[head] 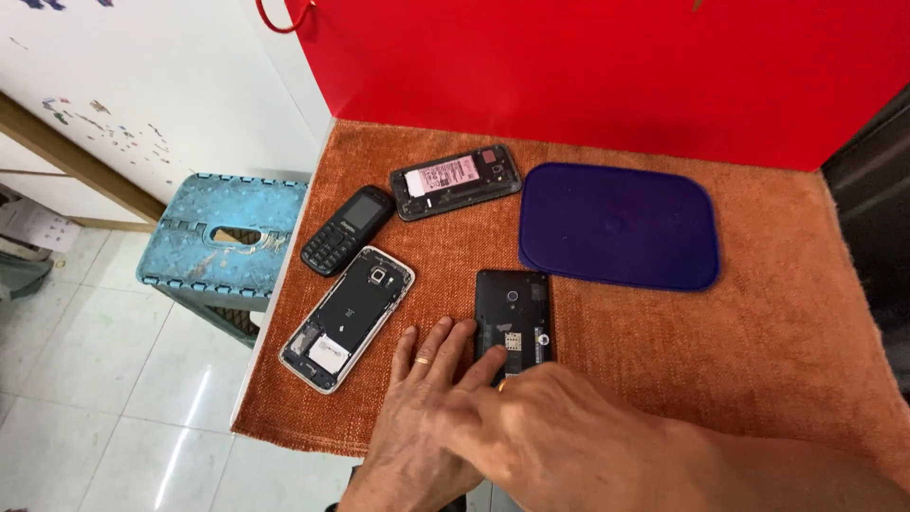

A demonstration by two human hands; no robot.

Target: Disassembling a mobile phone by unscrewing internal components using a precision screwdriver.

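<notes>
A black phone [513,308] with its back cover off lies face down on the orange cloth [758,322]. My right hand [555,431] lies over its near end, fingers bent onto it. Just left of that phone my left hand [417,417] rests flat on the cloth, partly tucked under the right, fingers spread and tips touching the phone's left edge. A silver-framed open phone [347,318] lies to the left. A small black keypad phone [347,229] and another open phone with a pink label [456,181] lie farther back.
A dark blue rounded plastic lid [618,226] lies at the back right of the cloth. A red panel [607,66] stands behind. A blue plastic stool [225,245] sits left of the table over a white tiled floor [104,389].
</notes>
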